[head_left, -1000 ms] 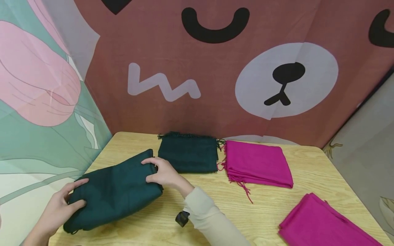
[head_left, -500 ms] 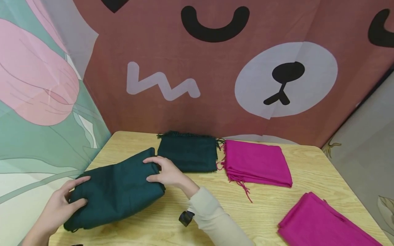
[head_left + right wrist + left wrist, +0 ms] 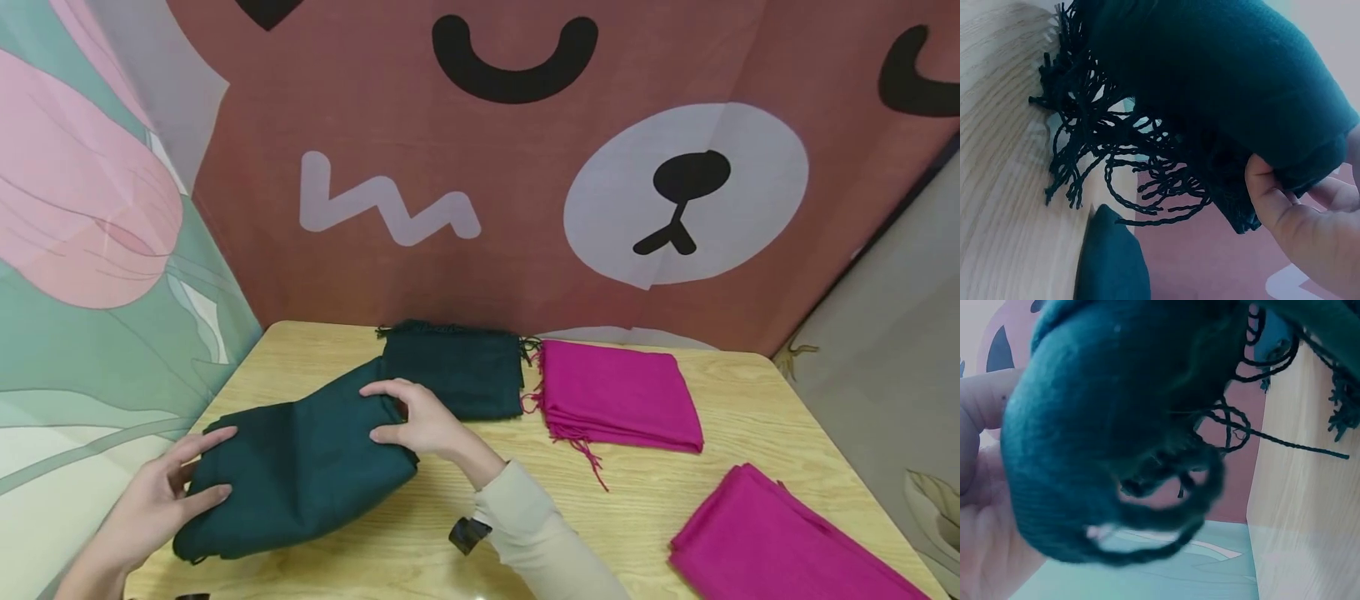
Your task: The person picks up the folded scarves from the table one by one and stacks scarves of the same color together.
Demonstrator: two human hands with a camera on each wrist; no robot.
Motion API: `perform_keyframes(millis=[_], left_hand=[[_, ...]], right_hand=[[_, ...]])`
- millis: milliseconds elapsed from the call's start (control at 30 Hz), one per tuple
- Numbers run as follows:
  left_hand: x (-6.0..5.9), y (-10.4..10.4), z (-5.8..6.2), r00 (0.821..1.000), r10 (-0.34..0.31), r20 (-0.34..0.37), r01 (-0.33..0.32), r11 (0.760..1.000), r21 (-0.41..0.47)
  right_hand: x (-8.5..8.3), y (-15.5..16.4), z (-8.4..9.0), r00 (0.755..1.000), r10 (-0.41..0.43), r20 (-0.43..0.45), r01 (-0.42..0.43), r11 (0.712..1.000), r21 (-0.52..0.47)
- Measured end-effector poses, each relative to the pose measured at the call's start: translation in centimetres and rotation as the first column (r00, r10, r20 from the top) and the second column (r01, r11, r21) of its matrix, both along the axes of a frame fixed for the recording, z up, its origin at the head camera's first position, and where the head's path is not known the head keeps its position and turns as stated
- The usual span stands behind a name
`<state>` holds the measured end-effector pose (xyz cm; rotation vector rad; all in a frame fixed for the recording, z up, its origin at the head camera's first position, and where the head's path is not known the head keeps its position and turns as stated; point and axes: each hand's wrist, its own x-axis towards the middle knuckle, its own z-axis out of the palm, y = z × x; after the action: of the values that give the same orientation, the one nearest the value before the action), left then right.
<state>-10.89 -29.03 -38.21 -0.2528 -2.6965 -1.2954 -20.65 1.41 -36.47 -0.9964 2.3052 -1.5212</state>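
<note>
A folded dark green fringed scarf hangs between both hands at the left of the table, tilted with its right end higher. My left hand grips its left end, thumb and fingers on the cloth. The right hand pinches its right end. Seen from the right wrist, twisted tassels dangle from the scarf's underside toward the wood, and the right fingers curl under the fold. In the left wrist view, loose fringe loops stick out of the rolled cloth end beside the palm.
Another folded dark green scarf lies at the table's back edge, just behind the right hand. Beside it is a folded magenta scarf, and a second magenta scarf lies at the front right. A printed bear curtain hangs behind the wooden table.
Both hands and the held green scarf have shifted slightly to the right. The head view has turned a little, so the other scarves sit slightly further left in it.
</note>
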Motion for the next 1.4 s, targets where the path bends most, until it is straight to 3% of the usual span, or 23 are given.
perform_keyframes(millis=[400,867,1100,1400], left_hand=[[-0.6,1.0,0.0,0.998,-0.009,-0.067,0.008,1.000,-0.023],[-1.4,2.4,0.5,0.988,-0.078,-0.129,0.081,0.997,0.018],[-1.7,3.3,0.7,0.986,-0.130,-0.101,0.136,0.989,0.053],[-2.2,4.3,0.5,0.968,-0.166,-0.186,0.182,0.980,0.076]], right_hand=[[0.2,1.8,0.1,0.999,-0.042,0.012,0.042,0.999,-0.028],[0.5,4.0,0.6,0.995,-0.095,-0.027,0.095,0.995,-0.015],[1.1,5.1,0.9,0.993,-0.116,-0.033,0.116,0.993,-0.008],[1.6,6.2,1.1,0.993,-0.114,0.022,0.115,0.992,-0.051]])
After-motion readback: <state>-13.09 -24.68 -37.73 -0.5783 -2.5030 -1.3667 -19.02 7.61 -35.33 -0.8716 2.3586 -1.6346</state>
